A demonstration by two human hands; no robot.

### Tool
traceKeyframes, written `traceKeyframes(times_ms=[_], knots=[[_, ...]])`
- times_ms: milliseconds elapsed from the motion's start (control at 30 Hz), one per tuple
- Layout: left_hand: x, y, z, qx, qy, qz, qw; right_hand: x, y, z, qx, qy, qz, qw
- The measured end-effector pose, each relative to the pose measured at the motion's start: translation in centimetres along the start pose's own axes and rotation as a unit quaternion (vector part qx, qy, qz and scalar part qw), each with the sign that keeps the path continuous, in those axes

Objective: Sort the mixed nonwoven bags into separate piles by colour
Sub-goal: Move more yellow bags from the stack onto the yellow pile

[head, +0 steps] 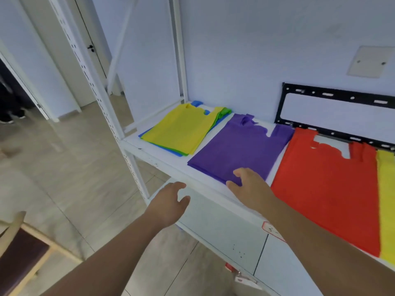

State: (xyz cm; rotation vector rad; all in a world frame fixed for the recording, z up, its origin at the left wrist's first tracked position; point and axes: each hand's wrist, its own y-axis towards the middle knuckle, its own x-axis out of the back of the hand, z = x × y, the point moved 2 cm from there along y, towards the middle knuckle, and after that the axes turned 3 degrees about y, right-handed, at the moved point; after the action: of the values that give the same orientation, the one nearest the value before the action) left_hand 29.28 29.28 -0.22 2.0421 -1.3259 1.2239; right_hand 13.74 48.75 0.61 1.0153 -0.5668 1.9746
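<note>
right hand (250, 184) on purple bags (241, 146) — left hand (171, 201) empty, apart

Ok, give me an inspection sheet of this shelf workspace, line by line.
Surface: white shelf, bare strips between the piles.
Job's things: mixed stack, yellow on top with green and blue beneath; purple pile; red pile; yellow pile at the right edge.
Clutter: red-edged label on the shelf front.
Grips: left hand open, empty, off the shelf edge; right hand open, fingers on the purple pile's near corner.
Cables: nothing seen.
Surroundings: black bracket against the wall, wooden stool, door, tiled floor.
</note>
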Motion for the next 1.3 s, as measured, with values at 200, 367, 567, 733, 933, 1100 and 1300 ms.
traceKeyframes(times_ms=[200,367,567,733,933,1100,1300], knots=[[2.4,5.0,2.9,0.004,0.016,-0.009,1.000,-2.1,6.5,2.4,0.003,-0.006,0.006,1.000],[4.8,9.8,5.6,0.010,0.051,-0.007,0.999,-4.1,12.9,5.0,0.029,-0.050,0.015,0.998],[7.7,16.3,7.6,-0.002,0.080,-0.019,0.997,-5.7,19.3,6.9,0.038,-0.109,0.012,0.993],[7.7,20.8,7.9,-0.060,0.103,-0.002,0.993,-6.0,21.3,7.4,-0.005,-0.114,0.020,0.993],[6.9,26.2,7.0,-0.135,0.141,0.061,0.979,-6.6,22.5,8.2,-0.072,0.043,0.010,0.996],[6.3,29.1,6.8,-0.204,0.191,0.090,0.956,-7.2,23.6,8.7,-0.174,0.246,-0.040,0.953],[7.2,31.6,7.4,-0.330,0.174,0.068,0.925,-8.5,24.9,9.6,-0.264,0.437,-0.116,0.852]])
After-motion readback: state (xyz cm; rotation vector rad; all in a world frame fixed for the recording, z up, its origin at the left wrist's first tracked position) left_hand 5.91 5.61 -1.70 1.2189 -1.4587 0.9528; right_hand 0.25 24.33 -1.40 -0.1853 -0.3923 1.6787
